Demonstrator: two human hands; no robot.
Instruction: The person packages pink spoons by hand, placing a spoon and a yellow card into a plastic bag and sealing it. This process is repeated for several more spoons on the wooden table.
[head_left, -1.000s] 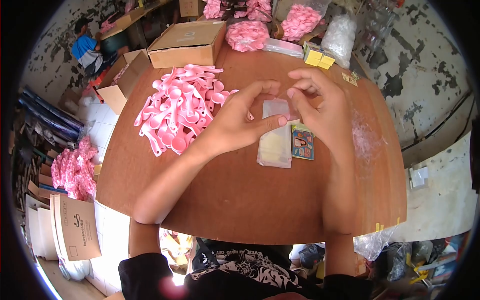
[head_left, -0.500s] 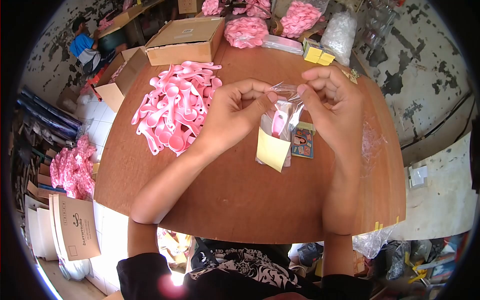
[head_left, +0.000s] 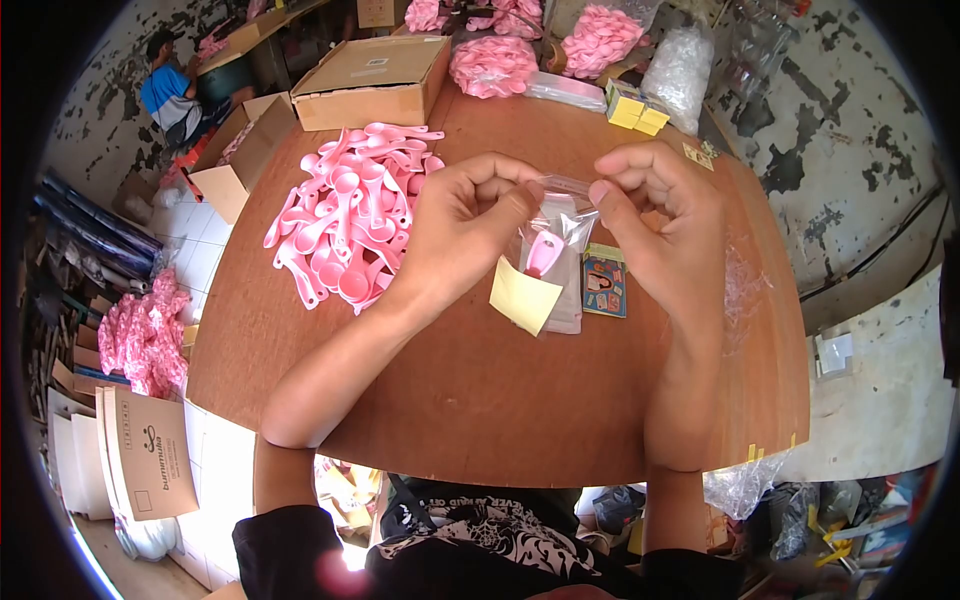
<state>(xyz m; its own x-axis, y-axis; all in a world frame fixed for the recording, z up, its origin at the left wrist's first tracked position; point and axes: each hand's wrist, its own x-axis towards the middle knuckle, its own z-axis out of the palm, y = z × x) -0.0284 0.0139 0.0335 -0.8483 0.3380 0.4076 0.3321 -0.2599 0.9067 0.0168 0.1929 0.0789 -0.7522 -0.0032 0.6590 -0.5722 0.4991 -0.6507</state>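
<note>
Between my two hands hangs a clear plastic bag [head_left: 562, 212], its top edge stretched flat. My left hand [head_left: 480, 215] pinches one top corner between thumb and fingers, and my right hand [head_left: 665, 210] pinches the other. A pink spoon [head_left: 544, 252] shows inside the bag, with a pale yellow card [head_left: 524, 297] at its lower left. Behind it, what look like more clear bags [head_left: 568, 318] lie on the table. A small colourful printed card [head_left: 604, 282] rests to their right. Left of my left hand is a heap of pink spoons [head_left: 345, 215].
The brown table [head_left: 470, 400] holds a closed cardboard box [head_left: 372, 80], bags of pink items [head_left: 494, 65], small yellow boxes [head_left: 636, 108] and a clear plastic bundle [head_left: 679, 75] at its far side. A person [head_left: 172, 95] sits at the far left, beyond an open carton [head_left: 240, 150].
The bag and its yellow card have swung slightly left, and the bag's top edge is straighter. My right hand has shifted slightly left. Both hands keep their pinch.
</note>
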